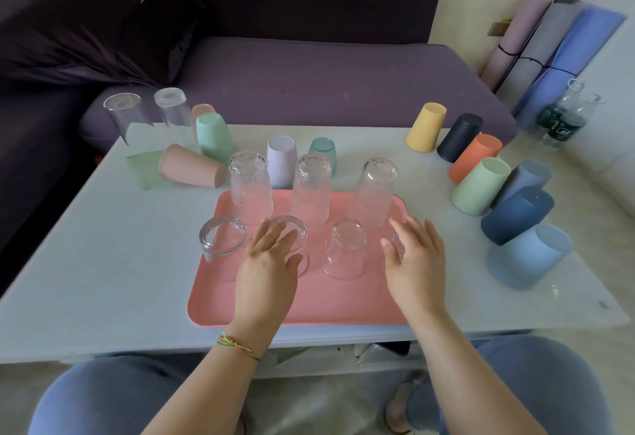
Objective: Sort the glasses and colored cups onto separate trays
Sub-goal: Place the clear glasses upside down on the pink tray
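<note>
A pink tray [330,300] lies in the middle of the table with several clear glasses standing upside down on it. Three tall glasses [311,190] line its far edge, and short glasses [344,249] stand in front of them. My left hand [266,269] hovers with straight fingers over a short glass [292,230]. My right hand [417,263] is spread beside another short glass [395,242], mostly hidden behind it. Two more glasses [173,108] stand at the far left. Colored cups [479,185] stand upside down along the right side and at the back.
A pink cup [190,166] lies on its side at the back left on a green cloth [144,170]. Behind the table is a purple sofa [309,77]. Rolled mats [549,53] and bottles [563,118] stand at the far right.
</note>
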